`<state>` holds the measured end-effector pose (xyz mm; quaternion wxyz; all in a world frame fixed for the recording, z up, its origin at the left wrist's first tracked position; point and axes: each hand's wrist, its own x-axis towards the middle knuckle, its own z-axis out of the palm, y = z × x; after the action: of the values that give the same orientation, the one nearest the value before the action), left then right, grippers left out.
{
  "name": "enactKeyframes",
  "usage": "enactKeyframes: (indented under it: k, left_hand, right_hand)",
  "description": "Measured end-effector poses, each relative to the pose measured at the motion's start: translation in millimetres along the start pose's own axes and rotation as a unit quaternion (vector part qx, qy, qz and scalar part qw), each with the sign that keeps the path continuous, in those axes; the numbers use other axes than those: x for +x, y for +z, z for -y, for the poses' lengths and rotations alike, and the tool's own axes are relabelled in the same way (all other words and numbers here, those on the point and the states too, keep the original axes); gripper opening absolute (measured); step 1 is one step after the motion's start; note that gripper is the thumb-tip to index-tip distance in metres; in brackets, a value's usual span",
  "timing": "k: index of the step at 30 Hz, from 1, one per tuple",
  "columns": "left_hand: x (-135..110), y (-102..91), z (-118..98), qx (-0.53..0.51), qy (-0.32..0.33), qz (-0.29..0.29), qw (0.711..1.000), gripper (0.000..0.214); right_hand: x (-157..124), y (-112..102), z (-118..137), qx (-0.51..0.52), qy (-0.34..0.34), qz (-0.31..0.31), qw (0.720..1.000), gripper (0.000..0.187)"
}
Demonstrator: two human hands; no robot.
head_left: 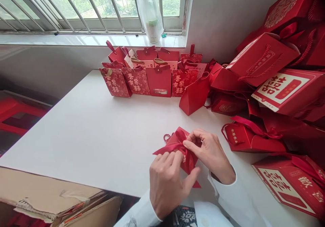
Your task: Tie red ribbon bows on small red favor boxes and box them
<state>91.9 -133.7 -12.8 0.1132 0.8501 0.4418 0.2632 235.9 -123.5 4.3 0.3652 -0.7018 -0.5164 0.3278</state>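
A small red gift box with gold lettering and a twisted cord handle lies on the white table. A red satin ribbon is formed into a bow over it, with one tail pointing left and another hanging toward me. My right hand pinches the ribbon near the knot between thumb and finger. From the near side, my left hand rests on the box and bow. Its fingers are bent, the index fingertip touches the ribbon, and the thumb is spread away; the other fingertips are hidden.
Rows of red gift boxes stand at the table's back. To the right, many red boxes are piled, including a ribboned box near my right hand. Cardboard lies below the table's front left edge. A bagged bottle stands on the windowsill.
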Motion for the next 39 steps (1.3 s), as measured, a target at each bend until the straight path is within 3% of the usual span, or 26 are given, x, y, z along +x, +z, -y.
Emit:
enactKeyframes:
  k: [4, 8, 10, 14, 16, 18, 21, 23, 25, 32, 36, 39]
  left_hand:
    - [2.0, -9.6, 2.5, -0.054, -0.041, 0.060, 0.996, 0.013]
    - [-0.1, -27.4, 14.3, -0.172, -0.116, 0.148, 0.967, 0.010]
    - [-2.3, -32.5, 19.2, -0.187, -0.128, 0.141, 0.964, 0.010]
    - [-4.4, -33.6, 22.0, -0.183, -0.125, 0.067, 0.973, 0.007]
    - [-4.3, -32.9, 20.7, -0.218, -0.145, 0.086, 0.961, 0.007]
    - [-4.8, -32.0, 19.8, -0.292, -0.191, 0.143, 0.926, 0.010]
    - [-8.9, -28.5, 22.2, -0.423, -0.270, 0.212, 0.838, 0.017]
    - [-14.1, -24.7, 26.8, -0.479, -0.303, 0.223, 0.793, 0.022]
    - [-19.7, -21.4, 32.3, -0.500, -0.318, 0.224, 0.773, 0.027]
    - [-27.8, -22.9, 42.8, -0.492, -0.301, 0.234, 0.782, 0.023]
    - [-27.4, -23.2, 43.1, -0.502, -0.289, 0.229, 0.782, 0.020]
    - [-26.3, -22.4, 42.1, -0.506, -0.289, 0.231, 0.779, 0.020]
  right_hand:
    - [-0.6, 0.6, -1.4, 0.003, 0.004, -0.004, 1.000, 0.019]
    - [-0.4, -0.2, -1.8, 0.019, 0.010, 0.009, 1.000, 0.019]
    - [-0.6, 0.1, -1.8, 0.014, 0.019, 0.011, 1.000, 0.019]
    - [-2.0, 1.2, -2.0, 0.009, 0.028, 0.008, 1.000, 0.019]
    - [-3.3, 1.9, -2.9, 0.011, 0.026, 0.006, 1.000, 0.019]
    - [-4.5, 3.1, -4.1, 0.014, 0.026, 0.000, 1.000, 0.019]
    - [-5.8, 5.4, -6.1, 0.011, 0.026, -0.006, 1.000, 0.021]
    - [-6.6, 6.7, -6.9, 0.007, 0.024, -0.005, 1.000, 0.022]
    - [-7.7, 6.7, -6.8, 0.003, 0.019, -0.005, 1.000, 0.023]
    - [-7.2, -10.0, -6.1, 0.023, 0.014, 0.053, 0.998, 0.029]
    - [7.0, -20.8, -8.4, 0.005, -0.012, 0.053, 0.999, 0.032]
    - [21.0, -20.8, -7.4, -0.018, -0.045, 0.091, 0.995, 0.029]
